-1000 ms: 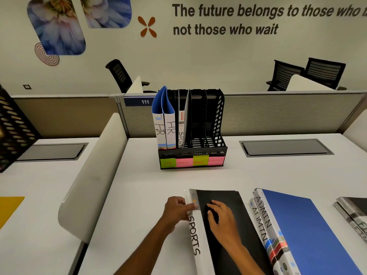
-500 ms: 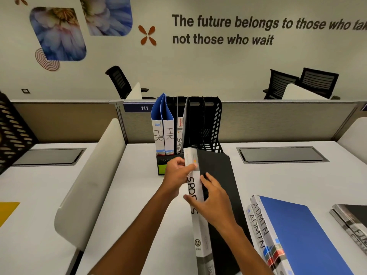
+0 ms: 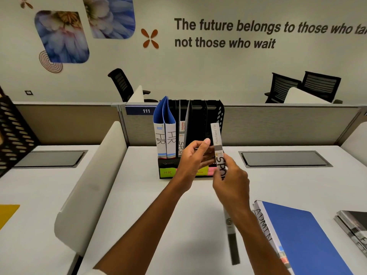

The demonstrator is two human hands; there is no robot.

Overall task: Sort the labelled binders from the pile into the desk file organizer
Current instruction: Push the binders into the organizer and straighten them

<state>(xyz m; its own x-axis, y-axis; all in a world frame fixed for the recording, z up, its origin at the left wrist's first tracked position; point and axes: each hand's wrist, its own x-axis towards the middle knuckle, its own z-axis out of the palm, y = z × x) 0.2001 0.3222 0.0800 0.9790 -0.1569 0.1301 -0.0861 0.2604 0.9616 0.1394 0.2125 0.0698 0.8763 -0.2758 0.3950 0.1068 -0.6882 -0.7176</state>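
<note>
Since half a second ago the SPORTS binder (image 3: 220, 155) has swung up off the table (image 3: 139, 195) and now stands nearly on end, spine toward the camera, just in front of the organizer (image 3: 198, 120).

Taking the organizer as the landmark and going left to right: its leftmost slot holds two blue HR binders (image 3: 165, 133), and the next slot holds one binder with a partly hidden SPOR label (image 3: 181, 139). The slots to the right of that look empty. Coloured labels (image 3: 167, 172) run along its front base.

In front of the organizer, the left hand (image 3: 191, 161) is open, its fingers (image 3: 204, 144) spread against the left face of the raised binder, steadying it rather than gripping. The right hand (image 3: 231, 179) is clamped on the spine below the lettering and carries the weight.

To the front right of the organizer, the pile of ADMIN binders (image 3: 297, 235) lies flat on the table, with a darker stack (image 3: 353, 225) further right.

The binder's long axis runs up and slightly away, its top edge level with the organizer's right-hand slots. The matching SPORTS slot lies up and to the left of the grip, so the next move probably needs a leftward shift before pushing in; the left hand is nearer that slot.
</note>
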